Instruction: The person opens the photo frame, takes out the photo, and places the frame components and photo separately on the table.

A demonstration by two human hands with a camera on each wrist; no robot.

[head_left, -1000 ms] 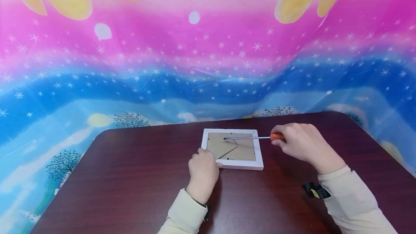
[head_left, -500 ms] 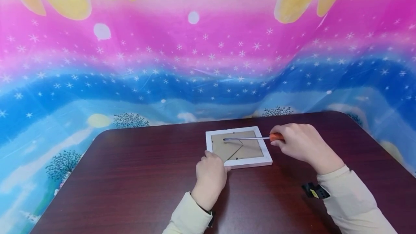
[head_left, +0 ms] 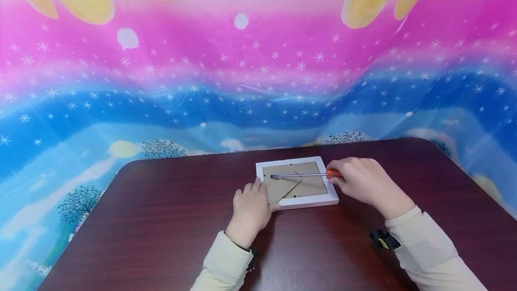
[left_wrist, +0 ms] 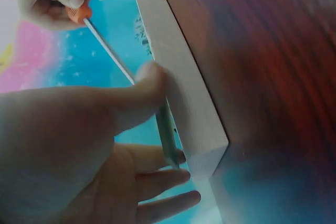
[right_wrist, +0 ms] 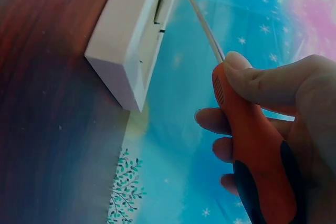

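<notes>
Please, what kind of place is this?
Perhaps an indoor filming or work corner: a dark table, a printed snowflake backdrop behind it, and a screwdriver held over a white frame.

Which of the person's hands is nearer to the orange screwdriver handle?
The right. The right hand has its grip around the orange screwdriver handle, while the left hand is away from it, touching the white picture frame at its near left corner.

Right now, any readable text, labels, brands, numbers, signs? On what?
No readable text in any view.
Screwdriver handle: hatched patch, no lettering visible.
Picture frame: none visible on its upturned back.
Yellow patch on black right wrist band: too small to tell if printed.
Backdrop: printed pictures only, no lettering visible.
</notes>
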